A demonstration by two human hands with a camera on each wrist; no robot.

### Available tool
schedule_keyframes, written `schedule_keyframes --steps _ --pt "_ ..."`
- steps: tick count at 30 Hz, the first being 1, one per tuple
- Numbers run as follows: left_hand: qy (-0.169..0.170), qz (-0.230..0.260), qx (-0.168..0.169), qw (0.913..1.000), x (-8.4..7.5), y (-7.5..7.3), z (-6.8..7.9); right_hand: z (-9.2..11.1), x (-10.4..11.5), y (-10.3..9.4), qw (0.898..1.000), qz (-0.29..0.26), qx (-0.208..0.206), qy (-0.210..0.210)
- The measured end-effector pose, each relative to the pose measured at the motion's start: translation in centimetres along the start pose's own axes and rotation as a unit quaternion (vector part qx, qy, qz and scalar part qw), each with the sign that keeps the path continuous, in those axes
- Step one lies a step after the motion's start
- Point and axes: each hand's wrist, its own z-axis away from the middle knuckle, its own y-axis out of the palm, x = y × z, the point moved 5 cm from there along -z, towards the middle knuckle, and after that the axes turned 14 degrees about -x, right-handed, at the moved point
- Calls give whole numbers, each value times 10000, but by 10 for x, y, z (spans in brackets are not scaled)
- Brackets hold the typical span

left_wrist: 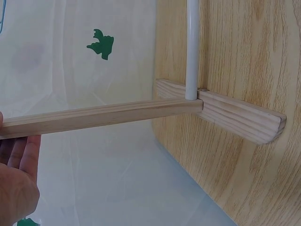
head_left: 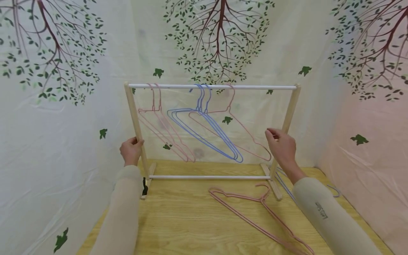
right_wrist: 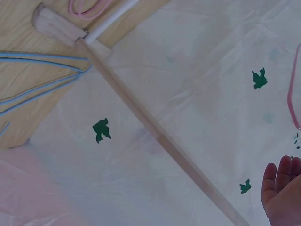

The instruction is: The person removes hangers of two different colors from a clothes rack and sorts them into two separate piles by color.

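Note:
My left hand (head_left: 131, 151) grips the left wooden post (head_left: 136, 122) of a small hanger rack; its fingers and thumb meet at the post in the left wrist view. My right hand (head_left: 282, 145) is raised beside the right post (head_left: 290, 109), holding nothing, its fingers loosely bent in the right wrist view. From the white top rail (head_left: 255, 87) hang two pink hangers (head_left: 154, 110) at the left and a cluster of blue hangers (head_left: 204, 112) in the middle. Another pink hanger (head_left: 245, 130) hangs farther right, its lower end near my right hand.
On the wooden table (head_left: 178, 219), pink hangers (head_left: 239, 210) lie in front of the rack. Blue hangers (right_wrist: 42, 56) lie outside its right foot (head_left: 275, 187), partly behind my right sleeve. A white lower bar (head_left: 207, 177) joins the feet. Leaf-printed sheeting (head_left: 178, 42) surrounds the table.

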Motion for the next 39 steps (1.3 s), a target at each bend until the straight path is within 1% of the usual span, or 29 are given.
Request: schedule_keyframes --steps 6,10,15,19,23,27,33,39 --pt "-55 59 68 9999 3 6 -5 -13 23 19 9996 -108 252 2" --pt "2 96 59 9999 5 7 -9 -17 33 31 9989 11 464 -98" --pt "-25 78 56 10000 5 8 -11 -16 38 45 9956 128 925 42" --pt "-89 106 103 9999 5 10 -13 -14 38 55 9932 283 1130 18" --pt "-116 113 143 9998 5 11 -15 -12 37 63 9920 460 1176 -88" --pt "-84 79 116 9999 4 12 -15 -11 35 68 9918 492 1173 -114" --pt "-75 77 76 9999 4 13 -14 -11 32 69 9945 345 960 -224" --pt "-148 69 53 9999 4 13 -13 -12 29 72 9964 100 816 -185"
